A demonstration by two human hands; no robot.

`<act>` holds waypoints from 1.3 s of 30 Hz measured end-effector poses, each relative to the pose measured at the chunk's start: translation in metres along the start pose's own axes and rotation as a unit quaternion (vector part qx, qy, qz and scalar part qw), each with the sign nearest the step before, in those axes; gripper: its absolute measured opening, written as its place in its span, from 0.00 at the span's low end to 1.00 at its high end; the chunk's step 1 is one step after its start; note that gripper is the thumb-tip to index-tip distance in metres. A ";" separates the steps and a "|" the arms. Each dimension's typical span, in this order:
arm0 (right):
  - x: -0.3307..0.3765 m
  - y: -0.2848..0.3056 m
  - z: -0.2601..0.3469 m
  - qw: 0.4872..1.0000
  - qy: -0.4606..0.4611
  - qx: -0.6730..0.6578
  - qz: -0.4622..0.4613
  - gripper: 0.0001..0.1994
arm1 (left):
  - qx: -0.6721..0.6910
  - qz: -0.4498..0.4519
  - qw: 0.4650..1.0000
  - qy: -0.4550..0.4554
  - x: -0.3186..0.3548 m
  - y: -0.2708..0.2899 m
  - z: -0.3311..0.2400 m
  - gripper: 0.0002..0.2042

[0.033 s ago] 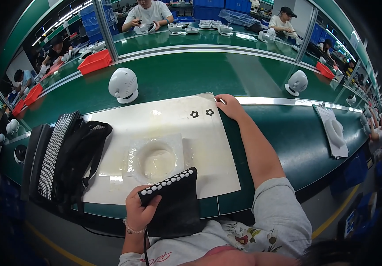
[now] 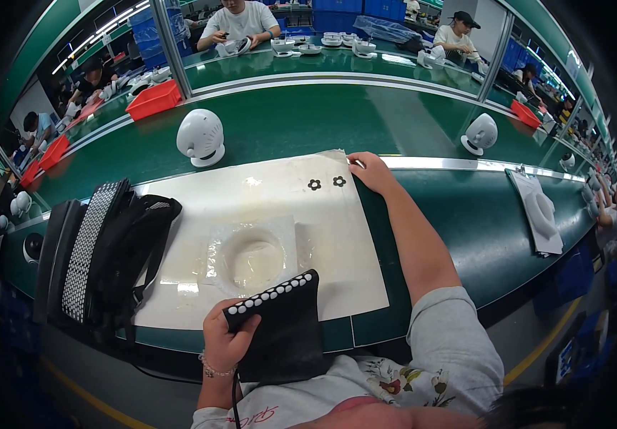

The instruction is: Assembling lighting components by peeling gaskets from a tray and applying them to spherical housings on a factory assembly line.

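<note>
My left hand [image 2: 228, 336] is closed round the near left end of a black, flat, bag-like thing [image 2: 283, 332] with a row of white round dots along its upper edge. It hangs over the bench's front edge against my shirt. My right arm reaches across the bench, and my right hand [image 2: 370, 172] rests by the far right corner of a white sheet [image 2: 337, 264]. Its fingers are curled; what they hold, if anything, is too small to make out. On the sheet lies a clear, taped square piece with a round ring [image 2: 252, 261].
A black bag with straps [image 2: 133, 243] lies at the left. White rounded devices [image 2: 199, 137] [image 2: 479, 134] stand on the green belt [image 2: 308, 118] beyond. At the right is a clipboard [image 2: 537, 211] with a white moulded piece. Co-workers sit across, near red bins [image 2: 153, 101].
The white devices on the belt have shifted very slightly to the right. My hands and the black thing have not visibly moved.
</note>
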State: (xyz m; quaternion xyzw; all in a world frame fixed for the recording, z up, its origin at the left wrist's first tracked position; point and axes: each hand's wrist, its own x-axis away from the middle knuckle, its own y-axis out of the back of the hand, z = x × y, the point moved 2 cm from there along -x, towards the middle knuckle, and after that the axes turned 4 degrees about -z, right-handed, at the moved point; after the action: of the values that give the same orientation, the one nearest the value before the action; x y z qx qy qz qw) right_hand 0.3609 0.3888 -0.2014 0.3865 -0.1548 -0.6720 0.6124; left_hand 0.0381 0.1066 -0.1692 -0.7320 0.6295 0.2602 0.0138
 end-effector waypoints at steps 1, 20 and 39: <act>0.000 0.000 0.000 1.000 0.001 0.000 0.000 0.15 | -0.001 0.000 1.000 -0.002 0.000 0.000 0.001 0.10; 0.003 0.006 0.012 1.000 0.002 -0.003 0.030 0.25 | 0.001 0.007 1.000 -0.015 0.000 0.002 0.005 0.10; 0.005 0.009 0.028 0.991 -0.038 0.046 0.122 0.30 | 0.006 0.014 1.000 0.002 -0.004 0.000 0.005 0.09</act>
State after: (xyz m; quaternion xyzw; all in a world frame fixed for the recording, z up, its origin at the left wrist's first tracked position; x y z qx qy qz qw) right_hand 0.3475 0.3752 -0.1790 0.3664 -0.2551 -0.5987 0.6650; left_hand 0.0355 0.1121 -0.1720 -0.7233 0.6417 0.2548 0.0130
